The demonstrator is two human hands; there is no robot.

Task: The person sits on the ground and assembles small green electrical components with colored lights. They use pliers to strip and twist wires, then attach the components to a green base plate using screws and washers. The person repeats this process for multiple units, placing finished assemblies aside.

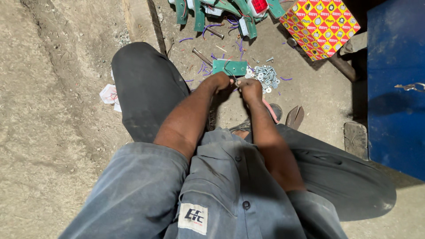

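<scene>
My left hand (218,82) and my right hand (249,87) meet low over the dirt floor, fingers pinched together on a thin wire (235,82) that runs between them. Just beyond the fingertips lies a small green plate (229,67) with a wire looping over it. A heap of silver washers and screws (264,75) lies right of that plate. What else the fingers pinch is too small to tell. I am sitting with my knees spread, in a grey shirt and dark trousers.
Green brackets with red and white lamp parts (230,11) and purple wire scraps lie farther away. A yellow and red patterned box (319,24) stands at the upper right, a blue panel (395,84) at the right edge. Paper scraps (109,94) lie left. A metal rod (202,56) lies near the plate.
</scene>
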